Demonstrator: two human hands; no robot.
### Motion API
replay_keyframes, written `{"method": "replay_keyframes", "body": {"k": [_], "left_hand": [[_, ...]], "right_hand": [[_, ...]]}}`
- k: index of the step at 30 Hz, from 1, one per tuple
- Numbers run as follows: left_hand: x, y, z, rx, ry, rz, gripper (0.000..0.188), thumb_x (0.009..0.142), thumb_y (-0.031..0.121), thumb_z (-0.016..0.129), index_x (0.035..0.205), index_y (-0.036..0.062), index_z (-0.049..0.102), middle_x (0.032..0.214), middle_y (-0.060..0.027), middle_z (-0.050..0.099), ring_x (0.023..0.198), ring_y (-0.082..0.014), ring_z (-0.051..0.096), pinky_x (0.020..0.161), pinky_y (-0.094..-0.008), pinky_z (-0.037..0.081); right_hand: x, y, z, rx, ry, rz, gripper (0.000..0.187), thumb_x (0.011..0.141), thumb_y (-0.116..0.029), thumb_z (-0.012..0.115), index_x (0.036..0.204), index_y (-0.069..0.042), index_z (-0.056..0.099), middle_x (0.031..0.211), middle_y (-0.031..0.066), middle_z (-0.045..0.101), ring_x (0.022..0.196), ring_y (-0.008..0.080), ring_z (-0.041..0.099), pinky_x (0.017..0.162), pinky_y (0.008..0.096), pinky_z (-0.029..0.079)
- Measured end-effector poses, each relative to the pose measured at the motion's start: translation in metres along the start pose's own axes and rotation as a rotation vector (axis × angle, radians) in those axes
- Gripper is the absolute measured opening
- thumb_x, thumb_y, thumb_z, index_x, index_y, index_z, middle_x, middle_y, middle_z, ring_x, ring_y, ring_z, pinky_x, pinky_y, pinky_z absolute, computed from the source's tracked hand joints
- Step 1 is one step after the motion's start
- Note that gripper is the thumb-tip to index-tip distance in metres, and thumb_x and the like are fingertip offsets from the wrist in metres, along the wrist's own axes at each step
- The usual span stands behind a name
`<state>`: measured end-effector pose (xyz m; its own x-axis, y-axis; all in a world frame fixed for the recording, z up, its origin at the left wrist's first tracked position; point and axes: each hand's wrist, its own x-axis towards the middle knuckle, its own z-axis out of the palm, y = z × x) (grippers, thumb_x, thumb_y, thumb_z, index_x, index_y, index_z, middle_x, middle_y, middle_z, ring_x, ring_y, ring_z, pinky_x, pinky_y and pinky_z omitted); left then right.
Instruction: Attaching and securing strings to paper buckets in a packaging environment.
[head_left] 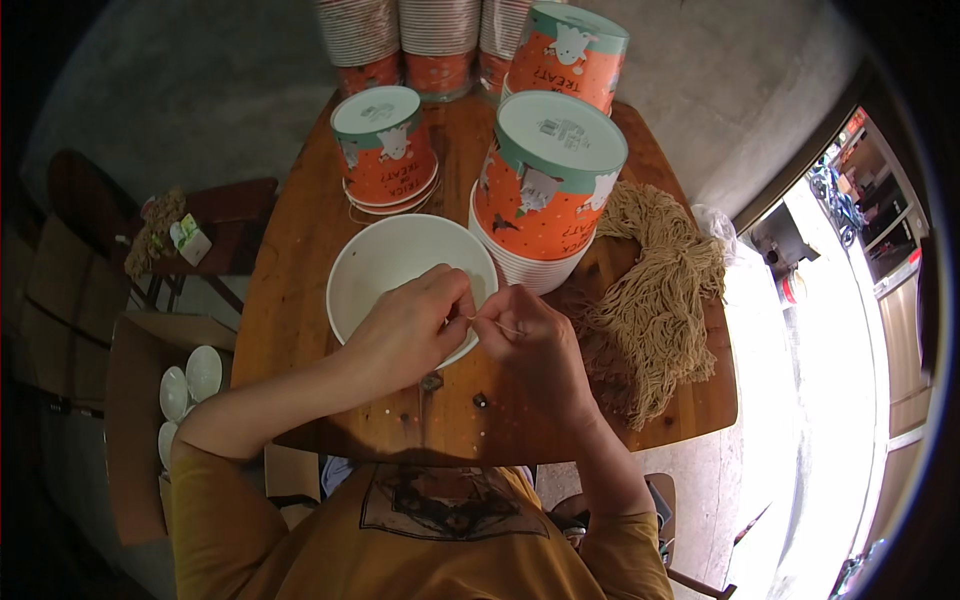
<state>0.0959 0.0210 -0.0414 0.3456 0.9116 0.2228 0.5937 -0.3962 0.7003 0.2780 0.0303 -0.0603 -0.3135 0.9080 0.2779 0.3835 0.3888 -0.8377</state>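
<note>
Both hands meet over the near right rim of a white-lined bucket that stands mouth up on the wooden table. My left hand is closed, thumb and forefinger pinching a thin beige string. Close beside it, my right hand pinches the same string, its tail showing across the fingers. To the right lies a big bundle of tan strings. Behind my right hand rises a stack of upside-down orange buckets with green bottoms. My fingers partly hide the bucket's rim and any holes there.
A shorter stack of upturned orange buckets stands behind the white-lined one. Tall wrapped bucket stacks line the back. At left, a cardboard box holds white buckets, and a dark bench carries more string. The wooden table's near edge touches my front.
</note>
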Motion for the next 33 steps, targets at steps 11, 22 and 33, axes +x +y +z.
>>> {"method": "replay_keyframes", "body": {"k": [11, 22, 33], "left_hand": [[-0.002, -0.005, 0.006, -0.45, -0.032, -0.224, 0.013, 0.087, 0.003, 0.063, 0.093, 0.001, 0.052, 0.082, -0.0024, 0.057, 0.071, -0.0099, 0.052, 0.064, -0.0264, 0.044], [0.001, -0.003, 0.008, -0.731, -0.104, -0.377, 0.014, 0.085, 0.001, 0.064, 0.093, 0.0031, 0.053, 0.086, 0.0006, 0.056, 0.078, -0.0069, 0.051, 0.07, -0.0236, 0.043], [0.0, -0.003, 0.009, -0.77, -0.09, -0.369, 0.012, 0.086, 0.002, 0.065, 0.093, 0.0035, 0.055, 0.086, 0.0009, 0.055, 0.078, -0.006, 0.049, 0.072, -0.0225, 0.042]], "right_hand": [[-0.016, 0.006, 0.009, 0.003, 0.133, -0.109, 0.018, 0.081, -0.003, 0.069, 0.089, -0.006, 0.053, 0.071, 0.0048, 0.053, 0.057, 0.0158, 0.051, 0.056, 0.029, 0.046], [-0.024, 0.018, 0.017, 0.113, 0.203, -0.129, 0.022, 0.079, 0.001, 0.07, 0.088, -0.009, 0.052, 0.067, 0.0012, 0.047, 0.055, 0.0115, 0.046, 0.052, 0.0268, 0.043], [-0.027, 0.016, 0.018, 0.062, 0.216, -0.17, 0.023, 0.078, 0.001, 0.069, 0.089, -0.01, 0.052, 0.07, 0.0025, 0.049, 0.057, 0.015, 0.05, 0.054, 0.0287, 0.045]]}}
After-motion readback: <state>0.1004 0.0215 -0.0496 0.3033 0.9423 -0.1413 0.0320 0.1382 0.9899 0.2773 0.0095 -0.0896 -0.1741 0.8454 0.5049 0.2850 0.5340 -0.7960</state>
